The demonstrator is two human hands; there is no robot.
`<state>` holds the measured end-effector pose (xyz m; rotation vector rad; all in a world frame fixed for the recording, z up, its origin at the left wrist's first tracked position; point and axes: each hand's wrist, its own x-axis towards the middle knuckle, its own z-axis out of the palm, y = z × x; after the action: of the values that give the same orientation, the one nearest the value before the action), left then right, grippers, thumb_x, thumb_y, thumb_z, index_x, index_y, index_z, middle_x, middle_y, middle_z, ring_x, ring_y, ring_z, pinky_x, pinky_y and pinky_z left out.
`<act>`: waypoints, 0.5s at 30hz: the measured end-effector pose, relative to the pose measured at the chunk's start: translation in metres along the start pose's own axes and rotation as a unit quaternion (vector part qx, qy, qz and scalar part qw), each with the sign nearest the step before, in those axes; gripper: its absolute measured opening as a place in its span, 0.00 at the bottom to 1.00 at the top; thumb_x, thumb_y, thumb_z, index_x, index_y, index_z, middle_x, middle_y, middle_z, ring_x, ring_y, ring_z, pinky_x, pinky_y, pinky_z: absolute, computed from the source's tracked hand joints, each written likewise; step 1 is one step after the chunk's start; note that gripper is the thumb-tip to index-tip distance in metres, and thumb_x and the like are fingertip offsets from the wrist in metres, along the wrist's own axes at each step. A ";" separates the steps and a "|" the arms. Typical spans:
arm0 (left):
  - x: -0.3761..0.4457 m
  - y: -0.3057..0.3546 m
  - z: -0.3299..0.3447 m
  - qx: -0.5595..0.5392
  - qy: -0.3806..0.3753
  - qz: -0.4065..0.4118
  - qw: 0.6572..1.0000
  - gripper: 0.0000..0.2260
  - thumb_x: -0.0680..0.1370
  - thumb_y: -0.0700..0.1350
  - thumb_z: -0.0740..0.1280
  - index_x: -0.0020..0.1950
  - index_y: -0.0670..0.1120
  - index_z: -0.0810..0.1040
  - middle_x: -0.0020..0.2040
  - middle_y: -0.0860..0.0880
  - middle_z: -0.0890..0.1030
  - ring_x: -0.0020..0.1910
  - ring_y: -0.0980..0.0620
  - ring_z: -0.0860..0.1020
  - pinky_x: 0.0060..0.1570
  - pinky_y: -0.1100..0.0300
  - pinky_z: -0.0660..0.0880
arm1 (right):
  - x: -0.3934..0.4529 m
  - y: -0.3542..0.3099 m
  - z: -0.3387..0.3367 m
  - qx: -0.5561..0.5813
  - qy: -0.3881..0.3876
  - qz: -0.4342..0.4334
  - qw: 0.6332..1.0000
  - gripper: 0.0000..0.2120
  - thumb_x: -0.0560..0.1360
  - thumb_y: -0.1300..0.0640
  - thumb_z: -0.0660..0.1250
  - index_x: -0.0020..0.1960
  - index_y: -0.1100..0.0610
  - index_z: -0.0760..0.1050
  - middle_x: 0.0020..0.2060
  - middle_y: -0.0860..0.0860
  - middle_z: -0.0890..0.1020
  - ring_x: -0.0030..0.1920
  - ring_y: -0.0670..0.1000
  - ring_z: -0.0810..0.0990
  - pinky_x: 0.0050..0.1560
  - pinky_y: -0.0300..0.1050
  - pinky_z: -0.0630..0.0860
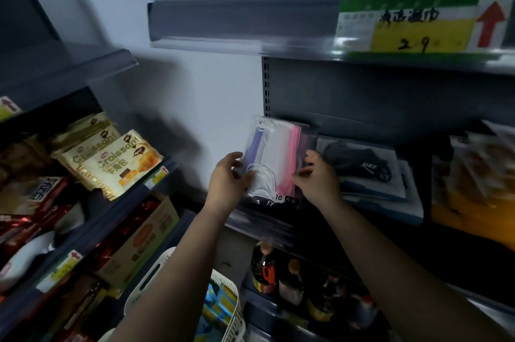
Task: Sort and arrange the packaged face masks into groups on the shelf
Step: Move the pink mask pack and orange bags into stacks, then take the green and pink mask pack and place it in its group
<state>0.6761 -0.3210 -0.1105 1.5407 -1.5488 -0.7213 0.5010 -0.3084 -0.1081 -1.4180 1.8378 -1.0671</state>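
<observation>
While both hands clamp the pastel pack [274, 159], left hand [227, 178] at its 9 o'clock edge, right hand [317, 177] at 3, it stands at the shelf's [267, 223] left end; the slick film, seemingly upright, could slump onto the dark packs [359, 163].

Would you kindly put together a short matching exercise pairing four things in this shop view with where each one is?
Things:
1. pastel mask pack
2. black mask pack
3. croissant packs
4. white basket

Places:
A. on the left-hand shelving unit
B. low down, between the two forearms
C. lying on the shelf, just right of the right hand
D. held at both sides by the left hand and the right hand

Pairs: 1-D, 2-C, 3-A, 4-B
</observation>
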 end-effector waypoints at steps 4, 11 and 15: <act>0.025 0.002 0.003 0.033 -0.048 0.011 0.998 0.20 0.75 0.44 0.70 0.65 0.43 0.72 0.54 0.45 0.78 0.43 0.50 0.74 0.43 0.65 0.67 | 0.010 -0.008 0.001 -0.063 0.026 0.022 0.997 0.27 0.72 0.64 0.68 0.70 0.62 0.66 0.56 0.59 0.80 0.56 0.56 0.79 0.49 0.38 0.68; 0.045 -0.002 -0.001 0.126 -0.168 0.049 0.977 0.18 0.78 0.49 0.65 0.64 0.40 0.72 0.58 0.40 0.78 0.56 0.40 0.76 0.51 0.53 0.73 | 0.007 -0.019 0.006 -0.122 0.046 0.052 0.990 0.26 0.74 0.62 0.66 0.71 0.62 0.65 0.65 0.59 0.74 0.64 0.57 0.74 0.64 0.45 0.70; 0.051 0.000 -0.007 0.240 -0.161 0.134 0.948 0.18 0.78 0.51 0.63 0.64 0.43 0.71 0.60 0.41 0.77 0.57 0.39 0.74 0.49 0.52 0.70 | -0.005 -0.025 0.003 -0.158 0.081 0.039 0.983 0.21 0.75 0.60 0.65 0.66 0.61 0.68 0.62 0.58 0.75 0.62 0.57 0.74 0.58 0.42 0.69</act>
<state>0.6862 -0.3699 -0.0993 1.5513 -2.2580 -0.4724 0.5170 -0.3068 -0.0886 -1.4530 2.2415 -0.9023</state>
